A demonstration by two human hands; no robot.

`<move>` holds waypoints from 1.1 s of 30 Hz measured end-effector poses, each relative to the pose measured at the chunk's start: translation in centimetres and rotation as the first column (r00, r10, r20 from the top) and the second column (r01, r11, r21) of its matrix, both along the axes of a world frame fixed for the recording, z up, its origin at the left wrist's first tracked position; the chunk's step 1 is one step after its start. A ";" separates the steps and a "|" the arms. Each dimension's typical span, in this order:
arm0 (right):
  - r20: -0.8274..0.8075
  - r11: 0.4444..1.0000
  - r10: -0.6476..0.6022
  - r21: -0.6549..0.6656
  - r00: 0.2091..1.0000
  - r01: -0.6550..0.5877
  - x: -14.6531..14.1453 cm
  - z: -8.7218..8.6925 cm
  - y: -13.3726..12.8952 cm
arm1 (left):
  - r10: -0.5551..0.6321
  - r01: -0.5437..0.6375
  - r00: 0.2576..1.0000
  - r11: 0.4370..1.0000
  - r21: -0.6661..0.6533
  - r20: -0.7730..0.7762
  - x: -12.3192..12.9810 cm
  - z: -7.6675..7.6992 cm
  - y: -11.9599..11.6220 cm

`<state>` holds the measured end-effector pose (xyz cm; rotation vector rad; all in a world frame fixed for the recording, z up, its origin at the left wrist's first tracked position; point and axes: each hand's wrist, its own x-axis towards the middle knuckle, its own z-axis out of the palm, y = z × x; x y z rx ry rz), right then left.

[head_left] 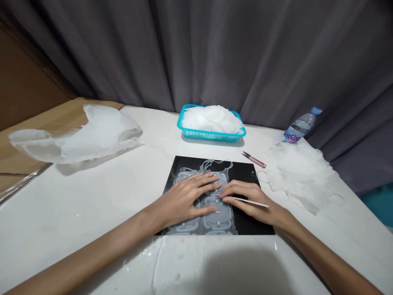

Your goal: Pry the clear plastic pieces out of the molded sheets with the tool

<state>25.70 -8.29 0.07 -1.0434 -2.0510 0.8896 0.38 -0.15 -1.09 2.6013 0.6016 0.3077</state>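
Note:
A translucent molded sheet (211, 223) with rounded rectangular sections lies on a black mat (247, 223). Thin loose strips curl from its far edge. Across the sheet rests my left hand (192, 194), its fingers spread flat and nothing in its grasp. My right hand (250, 200) is closed around a thin white stick (250, 201), its fingertips down at the sheet's right side. The stick's far tip is hidden under those fingers, so what it touches cannot be made out.
A blue basket (211, 136) full of white translucent material stands at the back. Pink thread snips (254, 159) lie right of the mat. A water bottle (299, 127) stands behind a whitish scrap pile (303, 174). A plastic bag (92, 137) sits on the left, near cardboard (18, 151).

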 end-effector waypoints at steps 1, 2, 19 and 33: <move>0.005 1.000 -0.001 0.005 1.000 0.001 0.0 0.0 0.0 | -0.001 0.001 1.000 1.000 0.002 0.007 0.0 0.0 0.0; 0.010 1.000 0.000 0.011 1.000 0.000 0.0 0.1 0.0 | -0.002 0.002 1.000 1.000 0.002 0.019 0.0 -0.1 0.0; 0.198 0.990 0.040 0.127 0.979 -0.066 0.8 1.0 -1.0 | 0.003 -0.003 0.999 1.000 -0.006 0.032 0.0 -0.3 0.0; 0.275 0.982 0.062 0.153 0.959 -0.108 0.5 0.2 -1.0 | 0.025 -0.025 1.000 1.000 -0.008 -0.008 0.2 -0.1 -0.1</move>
